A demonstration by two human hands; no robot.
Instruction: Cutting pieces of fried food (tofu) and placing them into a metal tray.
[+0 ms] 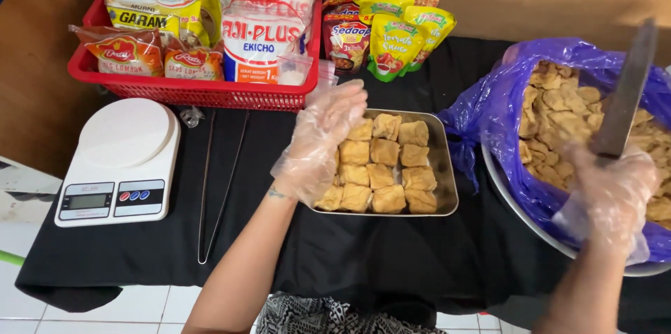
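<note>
My left hand (323, 135), in a clear plastic glove, rests flat on the left side of a metal tray (443, 166) packed with golden fried tofu squares (386, 166). My right hand (609, 194), also gloved, grips a large knife (625, 96) whose blade points up and away over a round metal bowl (517, 212). The bowl is lined with a purple plastic bag (489, 107) holding many fried tofu pieces (559, 114).
A white digital kitchen scale (122, 159) sits at the left. Long metal tongs (220, 180) lie between scale and tray. A red basket (189, 89) of seasoning packets stands at the back, with sauce pouches (391, 40) beside it. A black cloth (377, 257) covers the table.
</note>
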